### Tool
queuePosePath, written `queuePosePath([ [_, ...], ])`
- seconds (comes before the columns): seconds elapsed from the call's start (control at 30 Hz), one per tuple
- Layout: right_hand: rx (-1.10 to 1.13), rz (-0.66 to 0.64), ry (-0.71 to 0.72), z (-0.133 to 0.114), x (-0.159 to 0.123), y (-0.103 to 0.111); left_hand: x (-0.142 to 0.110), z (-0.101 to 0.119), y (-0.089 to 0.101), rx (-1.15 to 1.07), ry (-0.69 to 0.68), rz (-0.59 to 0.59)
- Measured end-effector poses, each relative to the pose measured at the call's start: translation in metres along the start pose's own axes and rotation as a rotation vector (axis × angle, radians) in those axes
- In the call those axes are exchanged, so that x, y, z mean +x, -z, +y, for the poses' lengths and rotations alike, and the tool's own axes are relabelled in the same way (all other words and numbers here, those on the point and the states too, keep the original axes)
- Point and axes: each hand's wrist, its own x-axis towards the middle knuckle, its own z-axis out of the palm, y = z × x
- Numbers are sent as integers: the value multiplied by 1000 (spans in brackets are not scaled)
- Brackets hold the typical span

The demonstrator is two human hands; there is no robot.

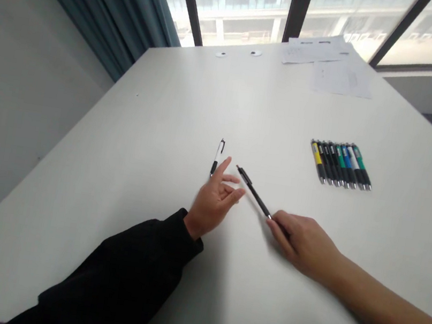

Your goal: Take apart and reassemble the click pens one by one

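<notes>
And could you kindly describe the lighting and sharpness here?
In the head view, the windows are bright and partly washed out; also in the head view, a soft shadow lies on the table beside the black sleeve; head view again, the print on the papers is unreadable, though the black pen in the right hand looks fairly clear.

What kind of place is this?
Likely an office or meeting room, though I can't be sure which: a broad white table, loose papers at its far end, and a neat row of pens, with dark-framed windows behind.
</notes>
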Motion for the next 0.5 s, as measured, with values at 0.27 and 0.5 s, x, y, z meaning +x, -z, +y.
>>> queuePosePath([
  [0.27,-430,191,-458,60,25,31,5,-4,32,426,-141,179],
  [0.5,-442,203,-562,59,33,35,5,0,32,561,-190,200],
])
